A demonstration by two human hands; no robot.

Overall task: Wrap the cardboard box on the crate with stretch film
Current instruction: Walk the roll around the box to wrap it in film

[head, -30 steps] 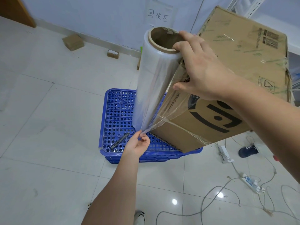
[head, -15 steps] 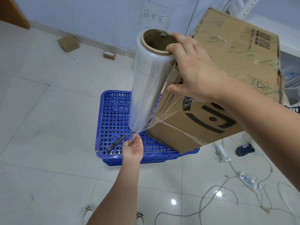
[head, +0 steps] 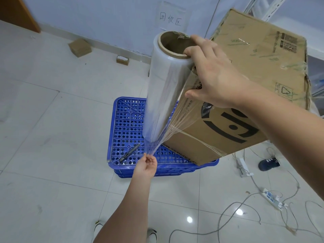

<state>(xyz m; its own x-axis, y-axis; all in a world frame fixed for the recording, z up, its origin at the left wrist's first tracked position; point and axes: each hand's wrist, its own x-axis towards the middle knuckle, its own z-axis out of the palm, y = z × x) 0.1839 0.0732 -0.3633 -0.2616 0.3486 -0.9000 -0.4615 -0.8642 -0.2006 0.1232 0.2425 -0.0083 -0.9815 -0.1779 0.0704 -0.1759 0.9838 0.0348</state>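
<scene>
- Head view, looking down at a pale tiled floor (head: 52, 120); blue perforated crate (head: 126, 123) sits centre frame, upside-down face up.
- Cardboard box (head: 245, 88) stands on the crate's right part, filling the right-centre and upper right of the frame; black printed logo on its near face, clear tape and green tape marks on top.
- Roll of stretch film (head: 163, 95) held upright at frame centre, just beside the box's left corner; brown cardboard core open at the top.
- Right hand (head: 212, 76) grips the roll's top: fingers hooked over the core rim, thumb spread below against the box's corner edge.
- Sheet of film runs from the roll onto the box's near face, gathered into wrinkled strands low down.
- Left hand (head: 146, 165), lower centre, pinches the bunched lower end of the film between curled fingertips, just under the roll's bottom and over the crate's near edge.
- Dark slim tool, possibly a utility knife (head: 129, 152), lies on the crate top, just left of the left hand; not touched.
- Small cardboard boxes (head: 79, 47) on the floor by the wall, upper left.
- Paper sign (head: 170, 19) with handwritten characters on the wall, top centre.
- Power strips (head: 271, 199) and loose cables on the floor, lower right; dark shoe (head: 268, 163) near them.
</scene>
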